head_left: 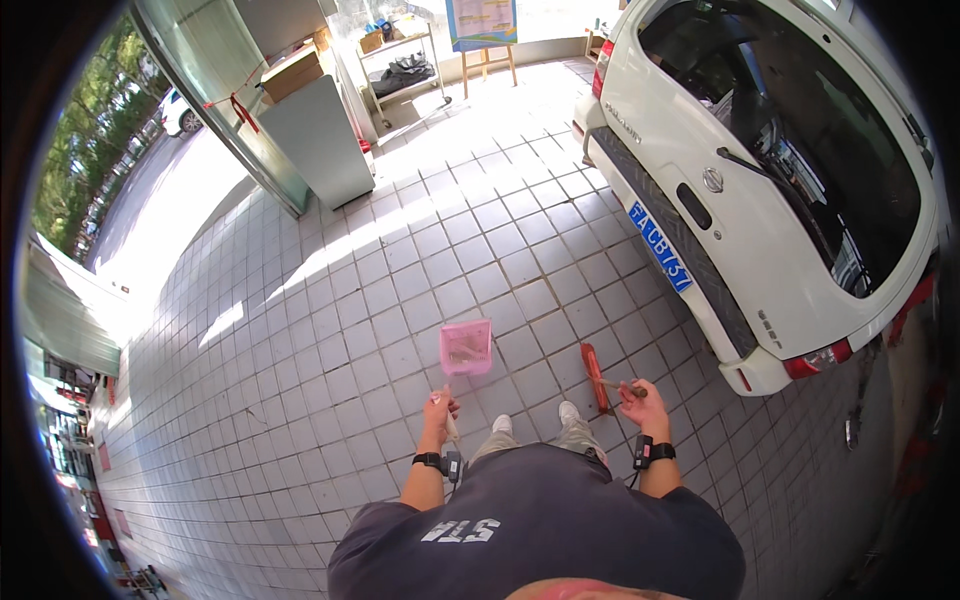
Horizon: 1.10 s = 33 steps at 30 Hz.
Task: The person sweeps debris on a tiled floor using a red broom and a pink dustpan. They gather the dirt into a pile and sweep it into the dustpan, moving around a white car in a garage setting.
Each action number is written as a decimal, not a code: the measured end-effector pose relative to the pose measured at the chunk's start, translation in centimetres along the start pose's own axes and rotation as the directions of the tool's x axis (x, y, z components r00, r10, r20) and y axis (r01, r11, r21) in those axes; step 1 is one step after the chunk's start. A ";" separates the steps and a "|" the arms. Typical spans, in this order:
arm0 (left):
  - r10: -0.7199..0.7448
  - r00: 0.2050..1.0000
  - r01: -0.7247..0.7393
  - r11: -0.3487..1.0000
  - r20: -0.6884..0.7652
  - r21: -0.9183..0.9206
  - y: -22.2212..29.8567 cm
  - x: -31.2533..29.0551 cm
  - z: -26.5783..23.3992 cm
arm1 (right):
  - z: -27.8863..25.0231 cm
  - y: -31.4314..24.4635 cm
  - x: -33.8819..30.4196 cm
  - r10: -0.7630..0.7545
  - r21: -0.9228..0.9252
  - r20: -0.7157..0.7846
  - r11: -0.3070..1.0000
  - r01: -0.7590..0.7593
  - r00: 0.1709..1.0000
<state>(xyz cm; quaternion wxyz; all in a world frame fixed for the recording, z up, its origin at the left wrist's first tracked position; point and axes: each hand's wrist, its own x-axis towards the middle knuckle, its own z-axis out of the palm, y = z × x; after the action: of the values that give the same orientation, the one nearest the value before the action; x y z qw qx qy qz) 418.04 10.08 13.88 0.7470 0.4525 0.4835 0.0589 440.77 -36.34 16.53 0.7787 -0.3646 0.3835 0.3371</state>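
My left hand (pixel 439 408) is closed around a pale, narrow handle (pixel 452 430) whose end sticks out below the fingers. Just ahead of that hand is a pink, box-shaped dustpan (pixel 466 325) with something greyish inside; the handle appears to belong to it, though their join is hard to see. My right hand (pixel 646 408) grips the stick of a broom (pixel 594 365). Its long red head lies to the left of the hand, near the tiles, and the stick is strongly foreshortened. Each wrist has a black strap with a small device.
A white car (pixel 690 180) stands at the right, its rear bumper angled toward me. Grey tiles (pixel 350 350) cover the floor. Ahead left are a grey cabinet (pixel 315 140) with a box on top, a wheeled shelf (pixel 400 75) and an easel board (pixel 484 22). A glass door (pixel 215 110) borders the left.
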 end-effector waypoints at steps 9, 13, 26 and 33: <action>0.005 0.997 -0.005 1.000 -0.072 0.004 -3.8 -1.6 10.5 | -0.1 -7.2 7.9 0.099 -0.161 0.091 0.983 -0.083 0.991; -0.032 0.991 0.031 0.999 -0.132 -0.017 -6.3 -1.9 13.9 | 0.9 -10.2 7.9 0.195 -0.298 0.131 0.943 -0.149 0.972; -0.173 0.975 0.176 0.984 -0.143 0.010 -14.0 -2.5 18.1 | 1.1 -17.1 10.0 0.290 -0.391 0.162 0.896 -0.209 0.943; -0.230 0.958 0.244 0.968 -0.174 0.063 -20.6 -3.0 15.5 | 3.0 -15.0 10.8 0.325 -0.432 0.136 0.870 -0.239 0.936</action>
<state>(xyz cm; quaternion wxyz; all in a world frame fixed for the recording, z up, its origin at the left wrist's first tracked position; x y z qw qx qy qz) 421.31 -13.14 2.69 0.6863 0.4160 0.5964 -0.0141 459.03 -38.82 13.41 0.6624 -0.4225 0.2718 0.5558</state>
